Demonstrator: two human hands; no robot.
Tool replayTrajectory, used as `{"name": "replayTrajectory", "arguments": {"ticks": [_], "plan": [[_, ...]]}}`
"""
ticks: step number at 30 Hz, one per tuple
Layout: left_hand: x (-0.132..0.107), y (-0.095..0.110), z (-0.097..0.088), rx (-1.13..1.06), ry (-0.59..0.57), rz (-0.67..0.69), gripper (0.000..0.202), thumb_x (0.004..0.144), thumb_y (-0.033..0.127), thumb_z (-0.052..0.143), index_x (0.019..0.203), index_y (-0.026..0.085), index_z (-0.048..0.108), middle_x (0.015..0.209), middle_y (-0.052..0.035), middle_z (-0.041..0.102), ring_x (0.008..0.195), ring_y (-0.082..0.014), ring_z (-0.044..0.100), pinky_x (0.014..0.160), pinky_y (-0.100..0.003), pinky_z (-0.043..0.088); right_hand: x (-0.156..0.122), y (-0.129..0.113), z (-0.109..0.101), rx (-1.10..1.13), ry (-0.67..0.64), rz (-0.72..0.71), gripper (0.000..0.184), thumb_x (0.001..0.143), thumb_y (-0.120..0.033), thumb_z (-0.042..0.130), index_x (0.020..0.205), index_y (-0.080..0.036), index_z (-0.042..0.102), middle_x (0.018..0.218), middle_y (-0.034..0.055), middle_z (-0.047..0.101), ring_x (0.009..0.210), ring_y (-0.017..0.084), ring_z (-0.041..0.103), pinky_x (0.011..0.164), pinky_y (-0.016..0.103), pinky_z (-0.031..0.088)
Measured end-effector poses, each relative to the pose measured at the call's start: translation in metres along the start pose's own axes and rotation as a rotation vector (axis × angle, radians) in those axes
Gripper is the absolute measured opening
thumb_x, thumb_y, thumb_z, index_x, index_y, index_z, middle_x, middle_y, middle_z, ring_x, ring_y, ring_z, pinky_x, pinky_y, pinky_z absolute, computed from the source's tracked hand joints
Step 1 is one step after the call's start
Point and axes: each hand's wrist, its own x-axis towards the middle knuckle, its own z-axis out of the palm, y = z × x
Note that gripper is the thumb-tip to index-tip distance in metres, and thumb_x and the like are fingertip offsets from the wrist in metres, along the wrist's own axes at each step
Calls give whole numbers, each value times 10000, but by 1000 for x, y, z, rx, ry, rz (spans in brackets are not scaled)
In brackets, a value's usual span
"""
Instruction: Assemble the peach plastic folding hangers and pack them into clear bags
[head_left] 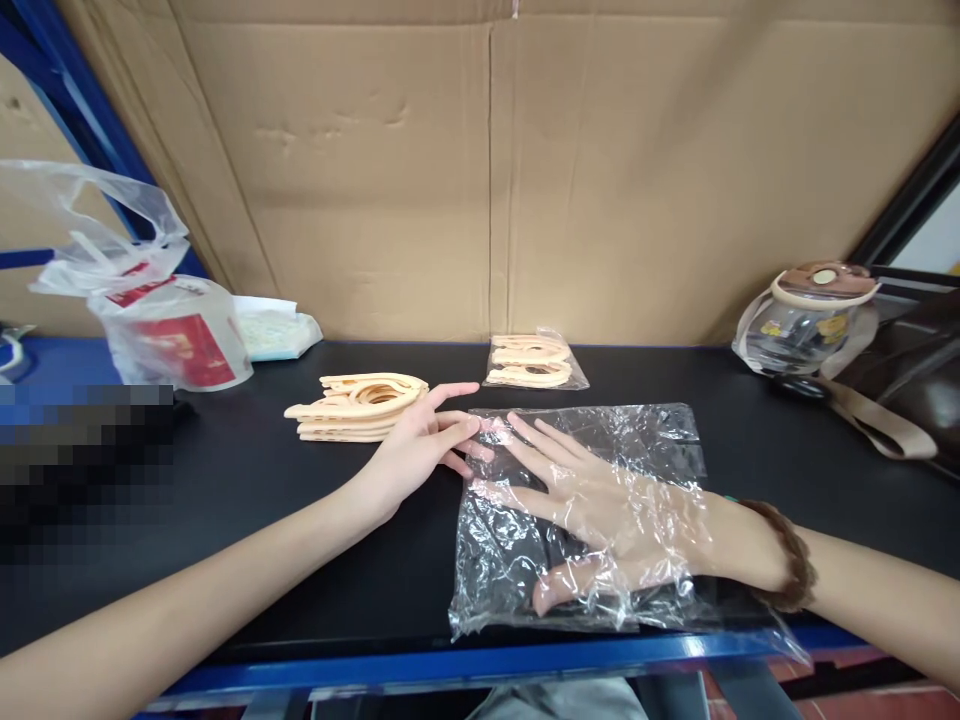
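My right hand (592, 500) is inside a clear plastic bag (660, 440), palm down with its fingers spread, and the crinkled film covers it up to the wrist. At the bag's left end, the thumb and middle finger of my left hand (431, 440) pinch the film, while its index finger points out straight. Just behind my left hand lies a stack of beige plastic folding hangers (352, 410), partly hidden by it. Farther back, a small clear packet (531, 360) holds more beige hangers flat on the black tabletop (300, 570).
A tied plastic carrier bag with a red-and-white tub (180, 335) stands at the left, beside a tissue pack (277, 330). On the right are a clear bottle with a strap (806, 320) and a dark bag (915, 350). A cardboard wall (360, 180) closes the back.
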Motion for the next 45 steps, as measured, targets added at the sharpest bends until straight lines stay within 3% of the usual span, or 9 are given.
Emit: {"name": "replayTrajectory", "arguments": {"ticks": [4,8,13,16,21,31,35,39,45], "plan": [[0,-1,1,-45,30,21,491,822,193,612,1277,179,431,874,-28,657,640,-126,664,520,-209,508,-6,1,-2,29,-6,31,904,789,-649,539,1502,-259,143,1563,129,-118,1414,351,-96,1117,590,55],[-1,0,2,-48,27,29,489,831,203,601,1288,180,429,919,-45,658,673,-139,675,557,-234,523,-8,3,-2,23,-10,19,912,792,-653,529,1504,-261,116,1564,126,-119,1411,347,-116,1111,600,49],[-3,3,4,41,-80,-26,603,854,301,616,1386,237,339,1157,-110,627,752,-154,681,619,-259,532,-8,1,-5,14,-20,52,933,810,-635,523,1505,-255,29,1542,118,-193,1397,364,-122,1106,602,101],[-4,4,5,104,-134,-19,629,850,335,617,1406,247,336,1148,-101,626,715,-128,651,625,-260,534,-8,-1,-6,16,-18,67,915,817,-607,543,1503,-269,40,1546,83,-189,1401,349,-106,1117,577,117],[-4,4,4,61,-109,6,608,851,341,603,1397,253,349,1187,-91,603,714,-115,625,621,-254,548,-4,-3,-8,41,-50,67,876,842,-596,514,1502,-258,46,1540,99,-191,1406,335,-109,1114,583,116],[-1,0,2,46,-148,-4,665,858,292,596,1433,254,265,1341,-152,502,661,-106,651,573,-248,543,-1,1,-7,30,-84,71,802,883,-576,459,1507,-236,87,1573,109,-61,1416,296,-119,1129,569,69],[-3,1,0,65,-212,20,687,851,299,611,1442,291,260,1297,-115,548,751,-137,667,638,-255,544,2,5,-5,58,-13,7,726,926,-497,438,1497,-140,166,1569,156,-41,1426,248,-113,1155,498,102],[-5,3,0,66,-222,14,703,842,320,626,1445,311,264,1248,-93,580,772,-161,670,670,-285,546,5,7,-6,32,29,12,616,951,-469,393,1459,-136,291,1574,152,19,1440,212,-50,1167,440,137],[-6,6,1,41,-246,-1,670,848,382,618,1428,308,292,1244,-100,573,781,-171,674,654,-283,538,8,9,0,-44,106,-39,643,934,-484,432,1438,-101,317,1572,168,57,1444,234,-35,1166,468,155]]}}
